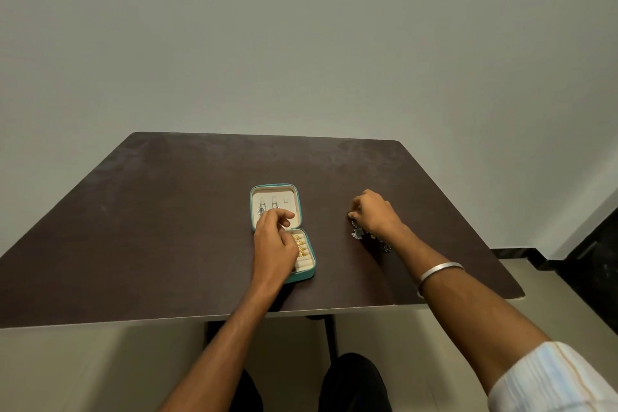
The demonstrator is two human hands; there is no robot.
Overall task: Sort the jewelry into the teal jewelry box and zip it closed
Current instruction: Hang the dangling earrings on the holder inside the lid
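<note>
The teal jewelry box (298, 197) lies open on the dark table, cream lining up. Its far half holds silver earrings (262, 210) on hooks. Its near half holds several gold rings (300, 243) in the ring rolls. My left hand (274, 244) hovers over the box with fingers loosely curled, the fingertips near the far half; whether it holds anything is unclear. My right hand (376, 212) is on the table to the right of the box, fingers curled and pinching a small dark piece of jewelry (351, 216). More silver jewelry (358, 233) lies beside that hand, partly hidden by the wrist.
The dark brown table (167, 227) stands against a plain grey wall. A silver bangle (439, 273) sits on my right wrist. My knees show under the near table edge. A black ledge runs at the far right.
</note>
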